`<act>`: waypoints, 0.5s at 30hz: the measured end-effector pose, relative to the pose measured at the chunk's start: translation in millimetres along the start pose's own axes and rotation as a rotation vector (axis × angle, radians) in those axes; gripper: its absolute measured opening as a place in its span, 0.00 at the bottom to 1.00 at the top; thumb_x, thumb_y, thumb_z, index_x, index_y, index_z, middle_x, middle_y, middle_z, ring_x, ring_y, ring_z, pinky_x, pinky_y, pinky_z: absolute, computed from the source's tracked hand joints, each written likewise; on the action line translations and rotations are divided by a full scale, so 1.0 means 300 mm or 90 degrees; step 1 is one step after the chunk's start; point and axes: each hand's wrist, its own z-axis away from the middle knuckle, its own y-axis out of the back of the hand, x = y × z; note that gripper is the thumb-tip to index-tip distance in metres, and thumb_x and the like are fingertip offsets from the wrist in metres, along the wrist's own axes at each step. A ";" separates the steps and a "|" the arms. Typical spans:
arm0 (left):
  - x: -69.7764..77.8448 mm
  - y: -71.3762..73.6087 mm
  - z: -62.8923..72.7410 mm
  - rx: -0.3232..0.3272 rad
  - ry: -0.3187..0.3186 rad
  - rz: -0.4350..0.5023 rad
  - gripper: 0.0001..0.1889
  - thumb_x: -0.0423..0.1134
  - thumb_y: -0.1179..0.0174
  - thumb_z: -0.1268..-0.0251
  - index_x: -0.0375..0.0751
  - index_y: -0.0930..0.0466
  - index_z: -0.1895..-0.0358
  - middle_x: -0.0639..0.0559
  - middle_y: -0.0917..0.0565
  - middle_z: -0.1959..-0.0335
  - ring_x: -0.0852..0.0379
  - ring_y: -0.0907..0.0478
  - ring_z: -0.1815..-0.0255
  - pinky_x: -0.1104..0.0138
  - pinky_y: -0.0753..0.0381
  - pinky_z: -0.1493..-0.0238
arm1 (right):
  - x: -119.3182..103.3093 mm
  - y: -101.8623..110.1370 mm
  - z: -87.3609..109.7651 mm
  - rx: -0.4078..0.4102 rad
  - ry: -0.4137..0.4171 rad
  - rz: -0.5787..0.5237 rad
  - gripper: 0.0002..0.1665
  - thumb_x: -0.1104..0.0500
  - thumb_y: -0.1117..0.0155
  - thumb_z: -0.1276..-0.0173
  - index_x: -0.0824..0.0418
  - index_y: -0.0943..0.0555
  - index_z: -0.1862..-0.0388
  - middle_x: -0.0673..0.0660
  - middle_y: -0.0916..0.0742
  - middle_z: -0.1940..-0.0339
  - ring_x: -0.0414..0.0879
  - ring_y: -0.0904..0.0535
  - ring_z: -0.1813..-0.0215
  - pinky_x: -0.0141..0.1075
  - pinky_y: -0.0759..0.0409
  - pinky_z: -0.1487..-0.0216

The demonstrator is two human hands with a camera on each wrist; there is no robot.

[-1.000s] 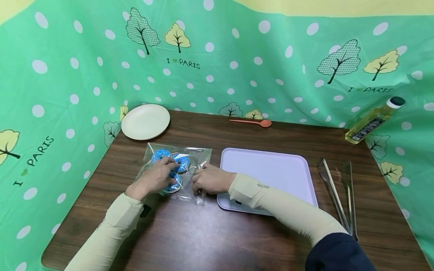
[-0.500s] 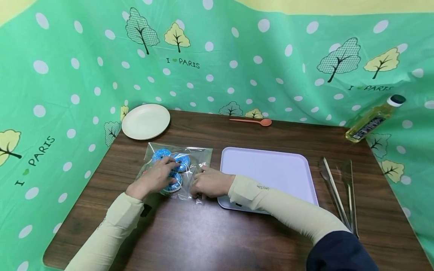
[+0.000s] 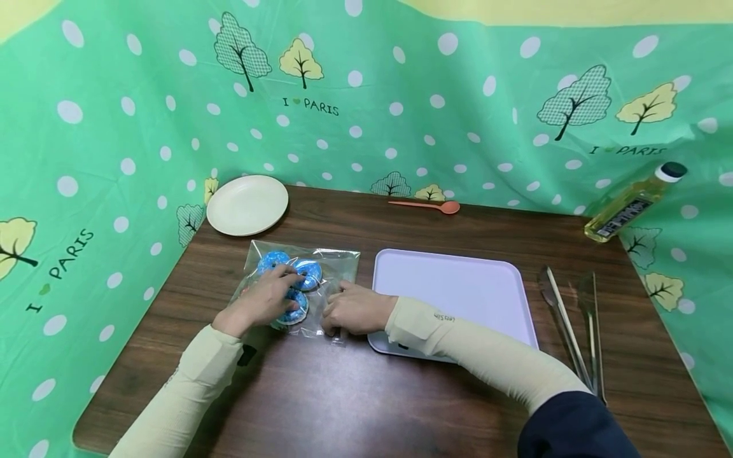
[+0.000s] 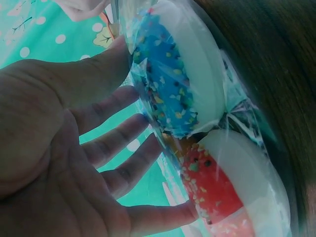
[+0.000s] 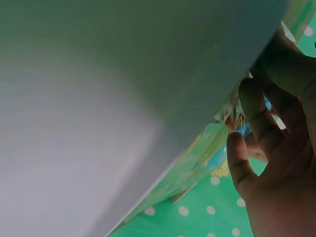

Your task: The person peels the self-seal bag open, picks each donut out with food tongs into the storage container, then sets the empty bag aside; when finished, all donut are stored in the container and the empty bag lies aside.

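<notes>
A clear plastic bag lies on the table with several doughnuts inside, among them blue-iced ones. In the left wrist view a blue doughnut and a red-iced one show sprinkles through the film. My left hand rests over the doughnuts, its fingers spread and lightly bent against the bag. At the bag's right side my right hand has bent fingers and holds the crumpled film. The right wrist view shows part of this hand, with some fingertips hidden behind a pale tray edge.
A lilac tray lies just right of the bag, under the right forearm. Metal tongs lie beyond it. A white plate, an orange spoon and a bottle of yellow liquid stand or lie along the back.
My right hand has shifted very slightly, its fingers drawing in a little at the bag's side. The left hand and the doughnuts stay where they were.
</notes>
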 end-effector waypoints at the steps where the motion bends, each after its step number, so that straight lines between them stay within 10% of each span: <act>1: 0.001 0.000 0.001 -0.004 0.003 0.002 0.26 0.34 0.31 0.35 0.28 0.25 0.36 0.33 0.27 0.39 0.34 0.29 0.39 0.45 0.29 0.38 | -0.004 -0.002 0.000 0.001 0.000 0.007 0.06 0.48 0.26 0.42 0.39 0.17 0.69 0.35 0.18 0.65 0.35 0.23 0.55 0.39 0.33 0.55; 15: 0.006 -0.011 0.016 -0.030 0.021 -0.002 0.43 0.49 0.24 0.44 0.32 0.31 0.29 0.35 0.32 0.33 0.33 0.35 0.34 0.35 0.31 0.41 | -0.041 -0.024 0.006 0.012 -0.014 0.073 0.01 0.49 0.36 0.30 0.41 0.18 0.63 0.38 0.18 0.59 0.37 0.24 0.51 0.41 0.34 0.56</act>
